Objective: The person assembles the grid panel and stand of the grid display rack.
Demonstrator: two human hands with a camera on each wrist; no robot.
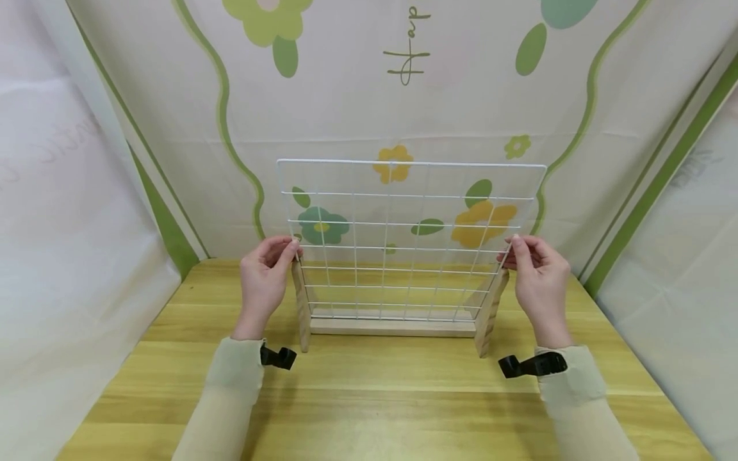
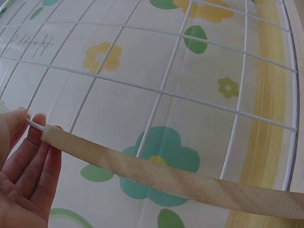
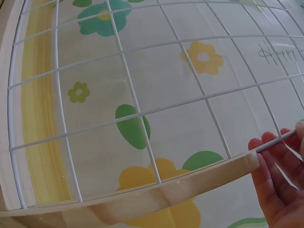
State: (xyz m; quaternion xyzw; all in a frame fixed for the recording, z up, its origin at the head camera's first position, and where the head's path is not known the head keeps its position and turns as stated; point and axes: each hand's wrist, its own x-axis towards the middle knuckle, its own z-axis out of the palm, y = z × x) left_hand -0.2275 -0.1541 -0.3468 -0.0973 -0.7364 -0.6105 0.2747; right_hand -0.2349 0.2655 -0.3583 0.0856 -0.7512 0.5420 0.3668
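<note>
A white wire grid panel point(image 1: 369, 248) stands tilted back between two wooden side uprights, its lower edge at a wooden crossbar point(image 1: 392, 328). My left hand point(image 1: 267, 272) pinches the panel's left edge wire between thumb and fingers, just above the top of the left upright point(image 1: 301, 307). On the other side, my right hand point(image 1: 539, 275) pinches the right edge wire, just above the right upright point(image 1: 490, 314). Both wrist views show fingertips right by the upright's end, with the edge wire running into the wood in the left wrist view point(image 2: 45, 130).
The stand rests on a wood-grain table point(image 1: 380, 397). A pale cloth backdrop point(image 1: 450, 109) with printed flowers and lettering hangs behind it, and cloth walls rise at both sides. A black strap mount point(image 1: 533, 365) sits on each wrist.
</note>
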